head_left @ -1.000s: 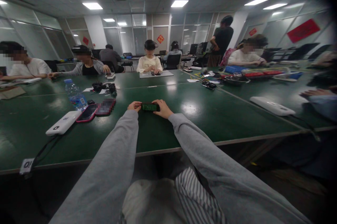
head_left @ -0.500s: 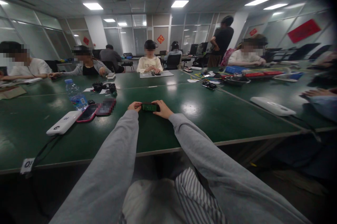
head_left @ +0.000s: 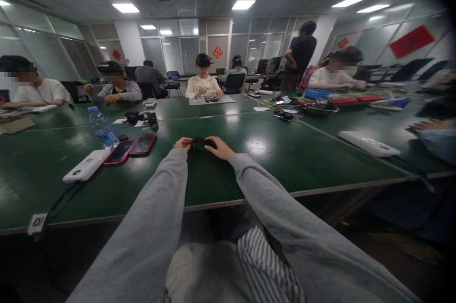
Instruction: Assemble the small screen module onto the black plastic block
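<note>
With left hand [head_left: 183,144] pinching the left end of a dark device [head_left: 198,145], mid-width on the near part of the table [head_left: 292,151], and right hand [head_left: 220,148] pinching the right end. Might slip through a loosened pinch.

Phone [head_left: 198,144]: small, dark, oblong; faint green marks on a mostly black screen. Long side crosswise, between your left hand [head_left: 183,143] and right hand [head_left: 221,148]. Contact with surface [head_left: 210,182] unclear.

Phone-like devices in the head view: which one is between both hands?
The dark device, held by the left hand and right hand at opposite ends; the two pink-edged phones lie near the bottle.
</note>
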A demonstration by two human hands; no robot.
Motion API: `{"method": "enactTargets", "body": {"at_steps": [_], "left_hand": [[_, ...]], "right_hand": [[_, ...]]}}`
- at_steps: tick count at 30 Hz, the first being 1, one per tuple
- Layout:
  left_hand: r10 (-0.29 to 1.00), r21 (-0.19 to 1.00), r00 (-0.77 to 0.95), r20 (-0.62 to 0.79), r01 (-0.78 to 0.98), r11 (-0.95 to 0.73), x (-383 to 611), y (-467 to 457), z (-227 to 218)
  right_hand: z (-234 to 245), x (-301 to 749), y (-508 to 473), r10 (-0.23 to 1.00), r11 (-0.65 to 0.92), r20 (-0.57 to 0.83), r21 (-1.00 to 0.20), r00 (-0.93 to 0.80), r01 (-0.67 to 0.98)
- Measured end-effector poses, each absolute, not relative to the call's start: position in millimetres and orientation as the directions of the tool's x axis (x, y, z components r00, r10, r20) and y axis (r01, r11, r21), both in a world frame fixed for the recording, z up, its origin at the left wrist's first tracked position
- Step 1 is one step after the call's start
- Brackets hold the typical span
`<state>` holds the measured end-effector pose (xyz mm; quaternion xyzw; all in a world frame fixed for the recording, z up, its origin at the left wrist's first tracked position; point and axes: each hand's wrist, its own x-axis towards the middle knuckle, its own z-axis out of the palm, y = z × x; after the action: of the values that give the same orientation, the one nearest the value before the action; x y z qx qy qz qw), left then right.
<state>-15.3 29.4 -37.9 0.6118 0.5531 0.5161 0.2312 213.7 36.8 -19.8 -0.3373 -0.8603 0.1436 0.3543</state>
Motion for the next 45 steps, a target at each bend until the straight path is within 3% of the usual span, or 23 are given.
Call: {"method": "enactTargets", "body": {"at_steps": [9, 15, 25, 35, 45], "left_hand": [[0.924, 0.889, -0.186, 0.333, 0.389, -0.242, -13, 29, -41], [0.922, 0.907, -0.207, 0.328, 0.344, -0.245, -10, 27, -39], [0.915, 0.896, -0.202, 0.348, 0.358, -0.262, -11, 30, -41], [0.920, 0.908, -0.213, 0.328, 0.338, -0.245, -8, 32, -43], [0.923, 0.931, -0.240, 0.300, 0.284, -0.229, -8, 34, -41]], "right_hand": [[-20, 211, 41, 0.748, 0.663, 0.496, -0.587, -0.440, 0.465], [-20, 210, 38, 0.765, 0.643, 0.514, -0.584, -0.388, 0.496], [-9, 214, 30, 0.742, 0.640, 0.600, -0.504, -0.297, 0.580], [-5, 213, 22, 0.692, 0.699, 0.600, -0.420, -0.400, 0.579], [2, 206, 10, 0.622, 0.743, 0.590, -0.236, -0.516, 0.626]]}}
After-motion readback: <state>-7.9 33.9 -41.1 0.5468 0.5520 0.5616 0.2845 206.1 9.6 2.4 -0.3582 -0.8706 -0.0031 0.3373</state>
